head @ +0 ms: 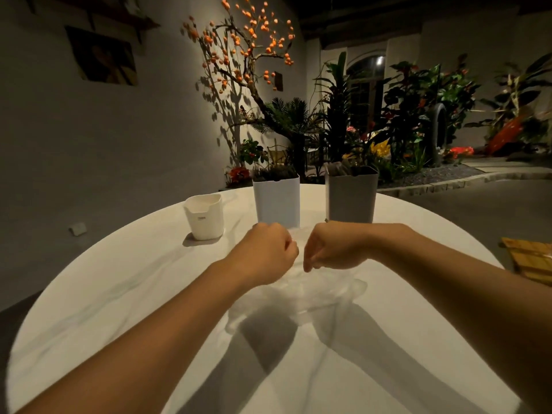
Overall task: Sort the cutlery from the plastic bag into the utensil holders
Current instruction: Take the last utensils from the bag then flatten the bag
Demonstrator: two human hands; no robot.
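The left hand (265, 254) and the right hand (331, 248) are held close together above the middle of the table, knuckles up, fingers curled inward. Between them the top of a clear plastic bag (313, 289) is pinched — the left fingers are closed on its upper edge from one side, the right thumb and fingers from the other. The two hands are near each other but a narrow gap is seen between them. The bag hangs and spreads below the hands onto the round white table (119, 294), its film crumpled and nearly see-through; the cutlery inside cannot be made out.

Just behind the hands two tall utensil holders are stood upright side by side: a white holder (276, 201) behind the left hand and a grey holder (352, 197) behind the right hand, with a gap between them. Dark contents are visible at their rims, though what they are cannot be told. Further left, apart from both, a shorter cream holder (205, 218) with a notched rim is set near the table's far edge.

At the right edge a wooden slatted object (530, 259) is partly seen beside the table. Beyond the table a branch with orange fruits (248, 52) and dense green plants (403, 115) are lit against a pale wall (89, 144).
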